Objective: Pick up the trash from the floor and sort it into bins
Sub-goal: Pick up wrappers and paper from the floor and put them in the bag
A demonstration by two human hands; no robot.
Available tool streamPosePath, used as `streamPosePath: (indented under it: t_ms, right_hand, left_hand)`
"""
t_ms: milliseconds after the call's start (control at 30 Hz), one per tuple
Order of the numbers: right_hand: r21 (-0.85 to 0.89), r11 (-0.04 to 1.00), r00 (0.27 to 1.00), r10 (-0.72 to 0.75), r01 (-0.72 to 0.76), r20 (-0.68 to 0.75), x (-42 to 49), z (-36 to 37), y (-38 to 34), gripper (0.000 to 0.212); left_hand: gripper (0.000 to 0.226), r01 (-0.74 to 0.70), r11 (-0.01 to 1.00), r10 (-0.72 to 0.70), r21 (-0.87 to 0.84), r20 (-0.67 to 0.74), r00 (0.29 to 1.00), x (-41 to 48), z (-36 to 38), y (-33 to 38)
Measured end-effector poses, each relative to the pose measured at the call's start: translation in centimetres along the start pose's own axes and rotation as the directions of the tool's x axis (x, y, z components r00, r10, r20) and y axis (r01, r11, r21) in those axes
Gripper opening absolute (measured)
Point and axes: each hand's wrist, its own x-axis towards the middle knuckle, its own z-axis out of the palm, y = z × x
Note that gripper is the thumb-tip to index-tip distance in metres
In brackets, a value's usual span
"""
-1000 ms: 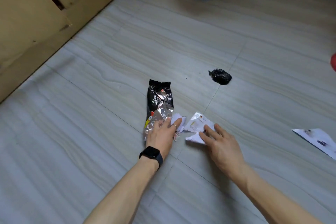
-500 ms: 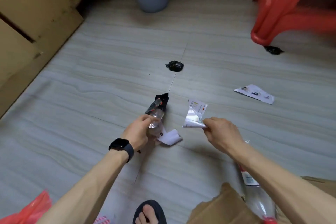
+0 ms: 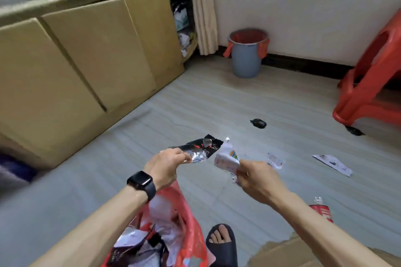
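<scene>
My left hand (image 3: 165, 167), with a black watch on its wrist, grips a black and silver snack wrapper (image 3: 200, 148) held up off the floor. My right hand (image 3: 258, 176) pinches a small white packet (image 3: 225, 158) beside it. Both hands are raised above a red plastic bag (image 3: 184, 219) holding paper and wrappers, just below my left wrist. On the floor lie a small clear scrap (image 3: 275, 160), a white paper piece (image 3: 333, 163) and two black crumpled lumps (image 3: 258, 123) (image 3: 354, 130).
A grey bin (image 3: 246, 58) with a red liner stands by the far wall. Large cardboard boxes (image 3: 76, 67) line the left side. A red plastic stool (image 3: 373, 80) is at the right. A plastic bottle (image 3: 321, 208) and cardboard (image 3: 288, 253) lie near my sandalled foot (image 3: 222, 243).
Both hands lifted the wrapper and the white packet from the floor and drew them back toward me. The view rose, bringing the red bag, grey bin and boxes into sight.
</scene>
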Motion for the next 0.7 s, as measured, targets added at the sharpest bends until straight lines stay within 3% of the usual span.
streamPosePath:
  t_ms: [100, 200, 300, 400, 467, 567, 700]
  right_hand:
    - [0.051, 0.995, 0.993, -0.089, 0.085, 0.080, -1.0, 2.1, -5.6, 0.009]
    - [0.066, 0.987, 0.976, -0.157, 0.148, 0.149, -1.8, 4.2, -9.5, 0.038]
    - [0.013, 0.974, 0.940, -0.221, 0.226, 0.259, -2.6, 6.5, -12.8, 0.064]
    - [-0.106, 0.937, 0.886, -0.273, 0.333, 0.374, -3.4, 9.1, -14.8, 0.072]
    - [-0.215, 0.874, 0.851, -0.322, 0.436, 0.414, -3.7, 10.6, -15.7, 0.068]
    - [-0.298, 0.803, 0.832, -0.387, 0.516, 0.397, -4.1, 11.8, -16.3, 0.057]
    - [-0.409, 0.708, 0.816, -0.468, 0.576, 0.339, -5.0, 14.3, -15.6, 0.028]
  left_hand:
    - [0.058, 0.033, 0.996, -0.033, 0.084, 0.000, 0.999, -8.4, -1.3, -2.2]
    - [0.038, 0.070, 0.996, -0.073, 0.046, 0.073, 0.995, -16.4, -0.4, -3.5]
    - [0.036, 0.179, 0.979, -0.197, 0.093, 0.254, 0.947, -21.9, 1.0, -3.7]
    - [0.034, 0.185, 0.971, -0.229, 0.149, 0.377, 0.897, -23.6, 2.3, -2.7]
    - [0.028, 0.139, 0.981, -0.175, 0.134, 0.313, 0.933, -23.5, 2.9, -2.4]
    - [0.030, 0.151, 0.980, -0.159, 0.131, 0.049, 0.986, -22.5, 3.1, -2.8]
    - [0.063, 0.375, 0.894, -0.394, 0.244, 0.031, 0.918, -21.3, 2.6, -3.0]
